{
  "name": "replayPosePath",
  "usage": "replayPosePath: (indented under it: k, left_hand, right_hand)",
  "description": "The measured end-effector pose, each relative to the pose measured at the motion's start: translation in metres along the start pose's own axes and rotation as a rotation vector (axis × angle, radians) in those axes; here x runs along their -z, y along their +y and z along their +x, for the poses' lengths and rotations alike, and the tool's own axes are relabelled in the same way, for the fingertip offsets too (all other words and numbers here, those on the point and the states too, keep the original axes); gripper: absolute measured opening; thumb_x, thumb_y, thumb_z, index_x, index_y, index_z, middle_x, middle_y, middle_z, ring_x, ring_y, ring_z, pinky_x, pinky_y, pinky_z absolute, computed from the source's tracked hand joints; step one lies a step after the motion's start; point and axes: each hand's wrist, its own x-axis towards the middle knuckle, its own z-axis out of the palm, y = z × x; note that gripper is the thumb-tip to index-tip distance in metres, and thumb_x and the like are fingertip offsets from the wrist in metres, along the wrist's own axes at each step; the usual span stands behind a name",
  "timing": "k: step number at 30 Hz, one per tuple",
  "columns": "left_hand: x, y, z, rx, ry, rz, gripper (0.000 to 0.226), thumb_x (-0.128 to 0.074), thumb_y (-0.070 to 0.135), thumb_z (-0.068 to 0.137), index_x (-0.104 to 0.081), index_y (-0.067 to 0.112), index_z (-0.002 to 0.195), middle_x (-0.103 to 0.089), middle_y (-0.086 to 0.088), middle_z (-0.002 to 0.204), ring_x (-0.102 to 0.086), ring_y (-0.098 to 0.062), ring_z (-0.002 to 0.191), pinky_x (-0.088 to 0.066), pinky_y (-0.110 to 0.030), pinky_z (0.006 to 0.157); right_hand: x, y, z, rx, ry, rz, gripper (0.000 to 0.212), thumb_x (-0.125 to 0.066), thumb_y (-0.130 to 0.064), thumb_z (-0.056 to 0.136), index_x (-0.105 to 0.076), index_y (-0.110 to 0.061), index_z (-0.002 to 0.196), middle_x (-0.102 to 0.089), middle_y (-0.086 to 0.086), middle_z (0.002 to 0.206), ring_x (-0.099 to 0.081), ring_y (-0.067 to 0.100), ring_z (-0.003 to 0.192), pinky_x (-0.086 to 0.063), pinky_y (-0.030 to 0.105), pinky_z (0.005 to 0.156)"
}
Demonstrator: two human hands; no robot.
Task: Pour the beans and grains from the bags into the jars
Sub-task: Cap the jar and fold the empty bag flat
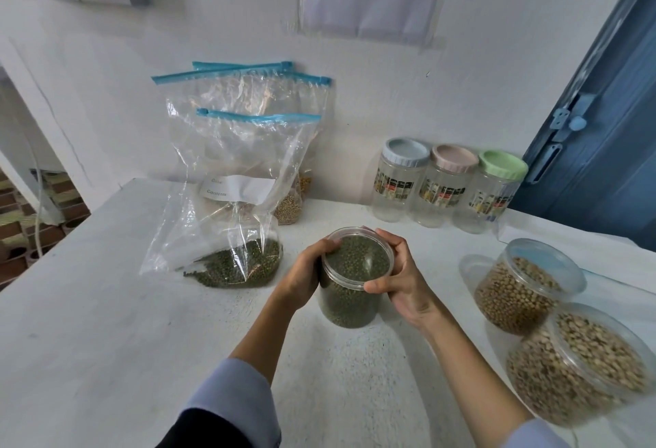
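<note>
Both hands wrap a clear jar of green beans standing upright on the white counter. The left hand curls round the jar's left side just under the rim, its fingertips partly hidden behind the plastic; the right hand clasps the right side, thumb across the near rim and fingers reaching over the far edge. So each grip is closed on the jar, which is filled nearly to the mouth and has no lid on it.

Just left of the left grip a zip bag slumps on the counter with a small heap of the same green beans in its bottom corner. Its white label is too blurred to read. Behind it two more bags lean on the wall; the front bag covers most of them, and only a patch of tan grain shows at the lower right.

Beyond the right grip, against the wall, stand three empty jars with blue, pink and green lids. Well to the right of the right grip sit two open jars of pale beans, the farther one just beside the nearer one, which is smeared by motion blur and partly cut off by the frame's edge. Whether the two touch cannot be told.
</note>
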Motion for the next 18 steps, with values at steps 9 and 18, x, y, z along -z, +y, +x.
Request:
replayPosePath:
  k: [9, 18]
  left_hand:
    - [-0.002, -0.001, -0.002, 0.031, 0.063, -0.005, 0.039, -0.052, 0.040, 0.079, -0.064, 0.008, 0.097, -0.063, -0.004, 0.074, -0.057, -0.015, 0.064, -0.040, -0.021, 0.054]
    - [-0.017, -0.011, 0.000, -0.051, 0.288, -0.115, 0.070, -0.012, 0.042, 0.103, -0.069, 0.003, 0.095, -0.074, -0.013, 0.089, -0.070, -0.024, 0.091, -0.055, -0.029, 0.079]
  right_hand:
    - [-0.002, 0.002, 0.001, 0.103, 0.056, -0.103, 0.104, -0.085, -0.013, 0.019, -0.045, -0.015, 0.115, -0.059, 0.003, 0.126, -0.054, 0.021, 0.121, -0.051, 0.029, 0.088]
    - [-0.046, 0.029, -0.034, 0.432, 0.515, -0.624, 0.071, -0.073, -0.060, 0.056, -0.037, -0.027, 0.109, -0.044, -0.007, 0.108, -0.045, -0.004, 0.105, -0.037, 0.006, 0.087]
